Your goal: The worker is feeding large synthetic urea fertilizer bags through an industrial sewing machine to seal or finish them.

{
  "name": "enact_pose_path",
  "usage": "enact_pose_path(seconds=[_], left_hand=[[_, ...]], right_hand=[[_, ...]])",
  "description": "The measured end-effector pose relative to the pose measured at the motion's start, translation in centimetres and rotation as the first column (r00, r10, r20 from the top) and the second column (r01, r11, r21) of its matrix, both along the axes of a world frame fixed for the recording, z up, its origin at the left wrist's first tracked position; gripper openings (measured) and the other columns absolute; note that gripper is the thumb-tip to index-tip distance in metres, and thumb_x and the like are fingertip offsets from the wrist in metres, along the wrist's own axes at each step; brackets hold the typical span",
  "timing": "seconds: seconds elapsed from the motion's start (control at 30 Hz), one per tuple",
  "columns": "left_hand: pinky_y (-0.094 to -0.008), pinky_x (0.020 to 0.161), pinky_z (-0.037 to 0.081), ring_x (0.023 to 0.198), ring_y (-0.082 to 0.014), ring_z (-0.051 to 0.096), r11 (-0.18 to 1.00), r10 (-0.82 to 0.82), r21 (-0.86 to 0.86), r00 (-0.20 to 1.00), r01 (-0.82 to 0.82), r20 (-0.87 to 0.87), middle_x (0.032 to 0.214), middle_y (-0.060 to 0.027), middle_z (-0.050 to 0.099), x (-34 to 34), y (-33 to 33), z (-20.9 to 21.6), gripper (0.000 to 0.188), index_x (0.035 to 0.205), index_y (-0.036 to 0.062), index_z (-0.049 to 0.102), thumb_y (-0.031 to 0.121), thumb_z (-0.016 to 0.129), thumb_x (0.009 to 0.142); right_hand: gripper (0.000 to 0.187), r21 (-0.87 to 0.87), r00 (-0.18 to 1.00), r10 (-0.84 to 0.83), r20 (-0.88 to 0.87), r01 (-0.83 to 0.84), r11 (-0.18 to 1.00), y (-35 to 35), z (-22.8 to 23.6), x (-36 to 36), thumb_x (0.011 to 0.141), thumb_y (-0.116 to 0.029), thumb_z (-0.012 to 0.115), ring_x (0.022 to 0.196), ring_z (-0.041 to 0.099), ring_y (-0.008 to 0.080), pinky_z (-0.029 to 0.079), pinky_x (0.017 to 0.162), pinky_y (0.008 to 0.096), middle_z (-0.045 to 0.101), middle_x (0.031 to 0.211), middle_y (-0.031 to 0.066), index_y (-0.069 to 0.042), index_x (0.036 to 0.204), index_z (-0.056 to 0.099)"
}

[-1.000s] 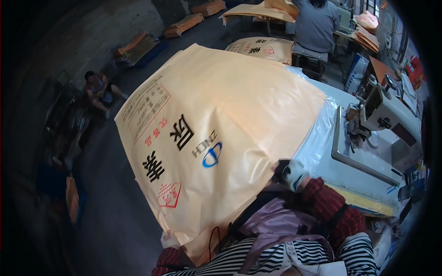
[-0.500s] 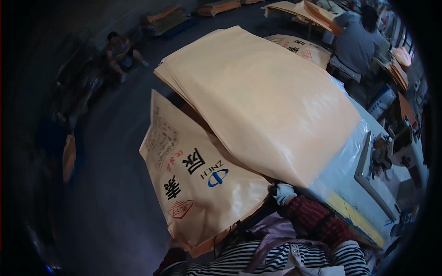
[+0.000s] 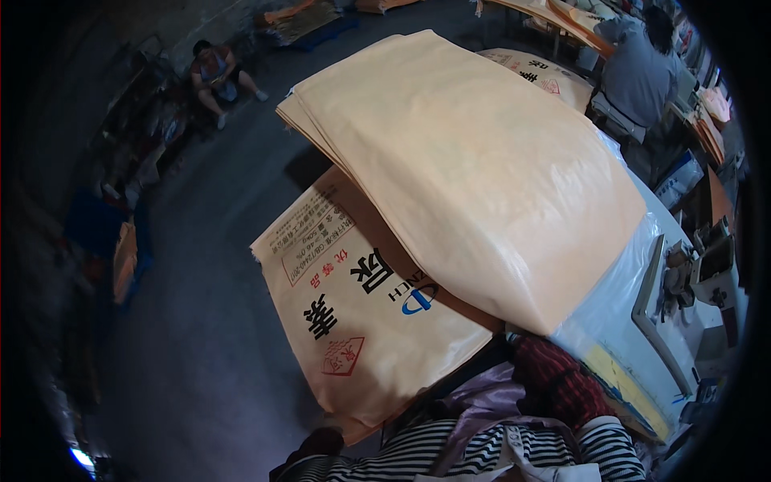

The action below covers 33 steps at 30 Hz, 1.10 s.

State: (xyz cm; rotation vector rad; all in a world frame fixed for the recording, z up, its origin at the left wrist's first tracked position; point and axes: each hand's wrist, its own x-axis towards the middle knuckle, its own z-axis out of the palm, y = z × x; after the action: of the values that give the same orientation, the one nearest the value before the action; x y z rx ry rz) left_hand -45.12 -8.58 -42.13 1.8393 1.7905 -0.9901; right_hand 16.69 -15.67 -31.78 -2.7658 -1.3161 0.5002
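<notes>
Tugging the printed bag [image 3: 365, 313], partly covered by the bag stack [image 3: 474, 177] overhanging the surface [image 3: 640, 361], could crease it or drag others askew. My left hand [image 3: 328, 422] is dim at its near corner, my right hand lost in shadow; I can't tell either's grip or hold.

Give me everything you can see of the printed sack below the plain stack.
The printed sack is pale peach and flat, thin and slightly glossy like plastic, with large black characters, smaller red and black print, a red diamond and a blue emblem. It lies aslant, with soft creases near its lower end. The plain stack hides part of its right side. The left hand, dim, is at its near corner; its grip is unclear.
</notes>
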Motion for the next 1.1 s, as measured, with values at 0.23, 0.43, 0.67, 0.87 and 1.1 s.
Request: enact_pose_path(seconds=[0.23, 0.43, 0.67, 0.87, 1.1], left_hand=[[-0.0412, 0.087, 0.043, 0.104, -0.0323, 0.053, 0.988, -0.013, 0.151, 0.998, 0.021, -0.057, 0.106, -0.0162, 0.057, 11.0, 5.9, 9.7, 0.042, 0.113, 0.0045, 0.054, 0.029, 0.055, 0.079], [-0.0443, 0.089, 0.038, 0.099, -0.0378, 0.048, 0.564, -0.698, 0.826, 0.535, 0.0, 0.476, 0.104, -0.0225, 0.053, 36.3, 11.2, 23.0, 0.043, 0.113, -0.0064, 0.047, 0.01, 0.061, 0.076], [-0.0434, 0.086, 0.039, 0.1, -0.0344, 0.047, 0.435, -0.821, 0.828, -0.222, 0.355, 0.526, 0.116, -0.0172, 0.05, 62.5, -6.6, 32.0, 0.042, 0.099, 0.0006, 0.052, 0.027, 0.069, 0.071], [-0.0386, 0.065, 0.044, 0.072, -0.0306, 0.055, 0.433, -0.794, 0.763, -0.199, 0.479, 0.575, 0.073, -0.0124, 0.056, 65.6, -9.8, 27.6, 0.017, 0.077, 0.0045, 0.054, 0.017, 0.066, 0.074], [-0.0389, 0.062, 0.044, 0.069, -0.0305, 0.054, 0.568, -0.7, 0.77, -0.322, 0.29, 0.637, 0.072, -0.0124, 0.055, 65.7, -9.6, 26.9, 0.007, 0.076, 0.0035, 0.054, 0.008, 0.057, 0.082]], right_hand=[[0.038, 0.114, 0.996, -0.045, -0.077, 0.054, 0.992, -1.3, 1.3, 0.4, 0.083, -0.037, 0.049, 0.099, 0.056, 0.0308, 0.042, 0.088, 0.0394, 0.061, 0.107, 0.014, -0.008, 0.102, 0.062], [0.037, 0.433, 0.977, 0.004, -0.213, 0.091, 0.897, -6.0, 3.0, -1.3, 0.083, -0.036, 0.049, 0.1, 0.056, 0.0307, 0.042, 0.089, 0.0393, 0.061, 0.107, 0.0128, -0.008, 0.104, 0.062], [0.047, 0.006, 0.807, -0.035, -0.589, 0.048, 0.999, -15.6, 4.5, -0.8, 0.08, -0.043, 0.054, 0.101, 0.057, 0.0299, 0.044, 0.085, 0.0382, 0.059, 0.111, 0.0166, -0.011, 0.115, 0.055], [0.045, 0.444, 0.773, 0.346, -0.531, -0.094, 0.891, -21.6, 10.7, 3.0, 0.071, -0.026, 0.066, 0.089, 0.058, 0.0371, 0.048, 0.076, 0.041, 0.06, 0.094, 0.0205, -0.004, 0.109, 0.055], [0.03, 0.324, 0.367, -0.086, -0.926, 0.891, 0.319, -18.0, 19.1, 9.5, 0.085, -0.028, 0.059, 0.056, 0.055, 0.0098, 0.044, 0.055, 0.0237, 0.059, 0.075, 0.003, -0.003, 0.102, 0.058]])
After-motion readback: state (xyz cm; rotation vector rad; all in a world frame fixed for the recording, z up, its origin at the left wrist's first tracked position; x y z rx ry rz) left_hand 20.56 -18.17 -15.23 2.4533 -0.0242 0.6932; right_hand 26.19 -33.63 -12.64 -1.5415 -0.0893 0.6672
